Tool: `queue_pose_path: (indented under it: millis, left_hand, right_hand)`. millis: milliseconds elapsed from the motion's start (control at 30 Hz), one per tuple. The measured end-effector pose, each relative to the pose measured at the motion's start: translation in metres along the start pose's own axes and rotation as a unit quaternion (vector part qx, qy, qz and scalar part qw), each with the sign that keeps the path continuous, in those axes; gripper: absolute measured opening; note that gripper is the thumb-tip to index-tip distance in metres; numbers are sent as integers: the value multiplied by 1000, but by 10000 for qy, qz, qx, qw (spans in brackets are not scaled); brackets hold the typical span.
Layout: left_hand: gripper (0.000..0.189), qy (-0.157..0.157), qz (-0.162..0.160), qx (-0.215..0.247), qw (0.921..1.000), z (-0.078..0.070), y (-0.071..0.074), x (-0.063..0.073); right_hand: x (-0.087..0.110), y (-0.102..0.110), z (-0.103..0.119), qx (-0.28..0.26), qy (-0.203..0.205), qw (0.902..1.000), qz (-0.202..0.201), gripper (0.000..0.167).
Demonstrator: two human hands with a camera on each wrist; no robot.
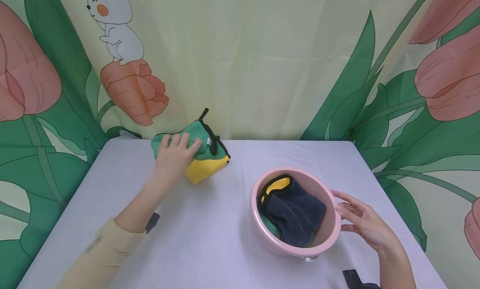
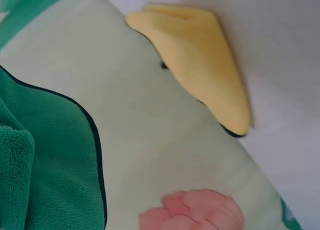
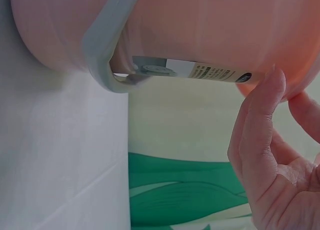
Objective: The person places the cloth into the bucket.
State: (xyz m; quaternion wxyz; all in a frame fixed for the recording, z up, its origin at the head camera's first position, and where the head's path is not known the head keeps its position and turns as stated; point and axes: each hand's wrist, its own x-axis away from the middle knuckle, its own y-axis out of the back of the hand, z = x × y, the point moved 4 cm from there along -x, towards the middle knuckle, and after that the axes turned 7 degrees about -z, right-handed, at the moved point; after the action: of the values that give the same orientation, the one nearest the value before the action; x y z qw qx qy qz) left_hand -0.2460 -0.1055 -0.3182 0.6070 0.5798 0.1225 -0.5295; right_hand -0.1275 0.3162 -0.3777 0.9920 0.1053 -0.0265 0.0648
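Observation:
At the back left of the table, my left hand [image 1: 174, 153] holds a green cloth [image 1: 200, 133] with dark edging, its fingers over the top. A fold of this green cloth [image 2: 62, 145] hangs close to the camera in the left wrist view. Just beyond and below it is a folded yellow cloth [image 1: 206, 170]. My right hand [image 1: 365, 220] touches the right rim of a pink bucket [image 1: 255, 205], fingertips at its edge. Inside the bucket lies a dark navy cloth [image 1: 300, 214], with yellow and green fabric showing around it.
A white-covered table [image 1: 210, 239] carries everything. A curtain [image 1: 262, 72] printed with tulips and a rabbit stands right behind its back edge. The bucket has a pale grey handle [image 3: 102, 49] and a label [image 3: 190, 69] on its side.

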Motion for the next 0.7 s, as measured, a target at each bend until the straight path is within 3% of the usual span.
queue_pose_path:
  millis: [167, 400, 567, 700]
  left_hand:
    - [20, -254, -367, 161, 9989, -27, 7, -16]
    - [27, -554, -62, 605, 9966, -67, 15, -32]
    - [18, -848, -209, 684, 9938, -93, 21, -40]
    - [21, -1100, -377, 810, 9899, -110, 25, -44]
  right_hand:
    - [1, 0, 1, -23, 27, 10000, 28, 43]
    - [1, 0, 0, -78, 57, 10000, -19, 44]
    - [1, -1, 1, -90, 106, 9999, -45, 44]
    - [1, -1, 1, -111, 123, 9998, -56, 44]
